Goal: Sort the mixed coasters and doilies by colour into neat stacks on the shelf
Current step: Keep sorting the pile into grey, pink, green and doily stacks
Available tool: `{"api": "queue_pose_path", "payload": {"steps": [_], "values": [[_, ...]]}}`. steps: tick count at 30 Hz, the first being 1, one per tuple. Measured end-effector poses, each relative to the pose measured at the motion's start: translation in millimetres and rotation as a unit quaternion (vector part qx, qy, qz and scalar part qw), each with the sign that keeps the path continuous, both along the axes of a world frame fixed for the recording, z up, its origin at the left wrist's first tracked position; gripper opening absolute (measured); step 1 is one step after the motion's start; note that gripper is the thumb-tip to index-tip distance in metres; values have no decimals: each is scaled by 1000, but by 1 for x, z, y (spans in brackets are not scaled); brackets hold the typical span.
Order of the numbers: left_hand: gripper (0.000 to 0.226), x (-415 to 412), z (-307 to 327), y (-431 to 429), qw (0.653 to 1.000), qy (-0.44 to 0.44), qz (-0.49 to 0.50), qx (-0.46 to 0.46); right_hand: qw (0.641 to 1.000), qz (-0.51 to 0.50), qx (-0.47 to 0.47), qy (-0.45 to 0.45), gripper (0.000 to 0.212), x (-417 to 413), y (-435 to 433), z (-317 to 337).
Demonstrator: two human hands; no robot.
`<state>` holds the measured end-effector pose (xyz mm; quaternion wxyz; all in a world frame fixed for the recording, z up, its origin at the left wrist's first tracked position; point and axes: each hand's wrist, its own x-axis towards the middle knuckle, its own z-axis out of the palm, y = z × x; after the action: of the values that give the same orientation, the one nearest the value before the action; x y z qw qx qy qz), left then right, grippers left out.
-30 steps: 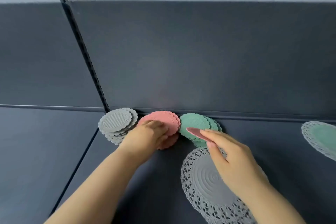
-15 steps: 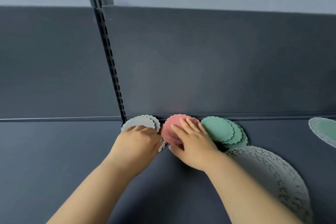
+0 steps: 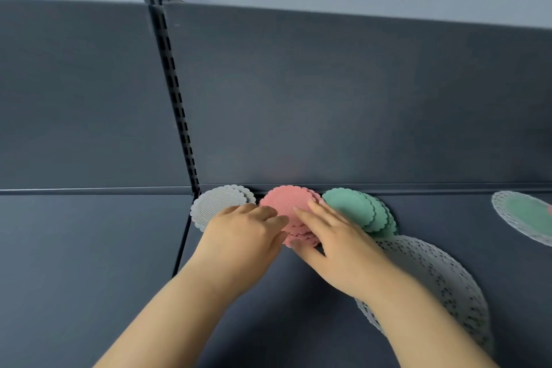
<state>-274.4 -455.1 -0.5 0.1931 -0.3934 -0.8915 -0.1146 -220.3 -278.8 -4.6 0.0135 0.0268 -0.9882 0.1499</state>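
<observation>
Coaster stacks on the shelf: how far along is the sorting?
Done: grey stack, pink stack and green stack sit apart. In hand: left hand presses and right hand pinches the pink stack. Remaining: green stack is fanned; white doily and green-centred doily lie loose.

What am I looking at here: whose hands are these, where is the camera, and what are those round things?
No machine: a person works bare-handed, filmed by one camera on their head, looking forward and down. On the dark shelf, against its back panel, sit three loose stacks of scalloped coasters: grey stack, pink stack, green stack, left to right. The left hand touches the pink stack's left edge, partly covering the grey stack. The right hand pinches the pink stack, fingers on top, thumb at its near edge. A white doily lies beneath the right forearm; a green-centred doily sits far right.
</observation>
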Motion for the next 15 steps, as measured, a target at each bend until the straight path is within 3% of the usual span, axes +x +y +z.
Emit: {"api": "queue_pose_path", "payload": {"steps": [6,15], "values": [[32,40,8,56,999,14,-32,34,997,-30,-68,22,56,55,52,11],[32,135,3,179,999,0,-8,41,991,-45,-89,85,47,149,181,13]]}}
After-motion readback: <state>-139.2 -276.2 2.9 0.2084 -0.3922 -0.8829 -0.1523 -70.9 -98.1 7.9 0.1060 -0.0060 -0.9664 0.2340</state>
